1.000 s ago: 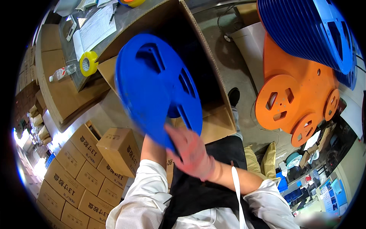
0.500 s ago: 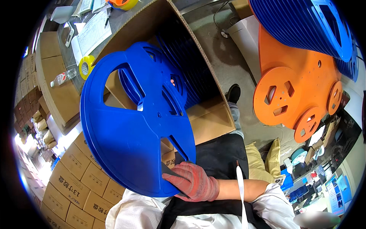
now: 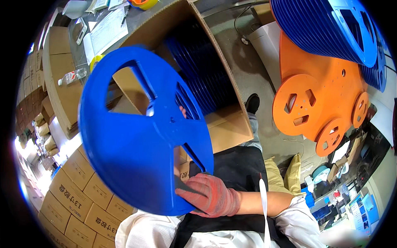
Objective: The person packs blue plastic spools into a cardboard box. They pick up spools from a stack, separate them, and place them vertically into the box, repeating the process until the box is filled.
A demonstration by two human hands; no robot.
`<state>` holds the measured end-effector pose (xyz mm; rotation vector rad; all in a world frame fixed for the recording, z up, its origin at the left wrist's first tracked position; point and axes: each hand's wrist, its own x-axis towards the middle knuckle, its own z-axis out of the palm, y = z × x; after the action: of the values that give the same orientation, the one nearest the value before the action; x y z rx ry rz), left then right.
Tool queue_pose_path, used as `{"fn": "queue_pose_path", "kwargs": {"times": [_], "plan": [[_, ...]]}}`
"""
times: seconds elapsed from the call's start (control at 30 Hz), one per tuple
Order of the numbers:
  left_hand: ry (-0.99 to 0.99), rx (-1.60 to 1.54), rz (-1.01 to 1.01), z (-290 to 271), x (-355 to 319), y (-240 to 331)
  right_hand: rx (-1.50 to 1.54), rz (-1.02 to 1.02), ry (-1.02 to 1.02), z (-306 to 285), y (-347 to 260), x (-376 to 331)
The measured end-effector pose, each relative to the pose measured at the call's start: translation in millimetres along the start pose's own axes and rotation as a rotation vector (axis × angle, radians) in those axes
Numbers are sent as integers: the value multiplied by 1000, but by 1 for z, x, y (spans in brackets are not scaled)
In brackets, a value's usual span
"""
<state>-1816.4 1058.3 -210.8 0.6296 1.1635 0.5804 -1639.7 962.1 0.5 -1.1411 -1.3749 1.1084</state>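
A large blue plastic reel (image 3: 136,161) with cut-out windows is tilted in front of me, covering much of the middle view. My right hand (image 3: 211,195), in a red and grey glove, is closed on its lower right rim. Along the glove's thumb runs a dark pointed strip that I cannot make out. Behind the reel is my left hand (image 3: 182,110); only bare fingertips show through a window, and its grip is hidden. Beyond stands an open cardboard box (image 3: 229,130) holding a row of blue reels (image 3: 206,78) on edge.
At right, blue reels (image 3: 326,29) stack on an orange stand (image 3: 326,82) with round orange discs. Sealed cartons (image 3: 78,194) fill the lower left. Papers (image 3: 107,37), a tape roll (image 3: 96,62) and a plastic bottle (image 3: 73,76) lie at upper left. Yellowish sacks (image 3: 291,173) stand right.
A second blue reel, seen apart in front of the box's row, no longer shows separately. My left fingertips have moved down behind the front reel. My right hand keeps its hold.
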Motion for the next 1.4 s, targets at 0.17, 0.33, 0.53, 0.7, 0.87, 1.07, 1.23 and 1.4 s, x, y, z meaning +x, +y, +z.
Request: {"fn": "queue_pose_path", "kwargs": {"times": [0.17, 0.33, 0.53, 0.7, 0.87, 1.07, 1.23, 1.4], "plan": [[60, 53, -111, -7, -63, -31, -38, -6, -69, 22, 13, 27], [104, 98, -250, -14, -131, -81, -101, 99, 17, 51, 73, 68], [122, 95, -386, -25, -175, -131, -81, 277, 200, 55, 164, 85], [181, 30, -341, -38, -189, -152, 150, 463, 398, 36, 174, 91], [191, 58, -309, -51, -191, -152, 128, 462, 381, 36, 183, 87], [197, 57, -259, -59, -200, -145, -222, 530, 387, 60, 199, 102], [193, 97, -230, -73, -209, -132, -424, 710, 111, 57, 195, 48], [141, 214, -181, -77, -203, -99, -493, 879, -162, 18, 151, -62]]}}
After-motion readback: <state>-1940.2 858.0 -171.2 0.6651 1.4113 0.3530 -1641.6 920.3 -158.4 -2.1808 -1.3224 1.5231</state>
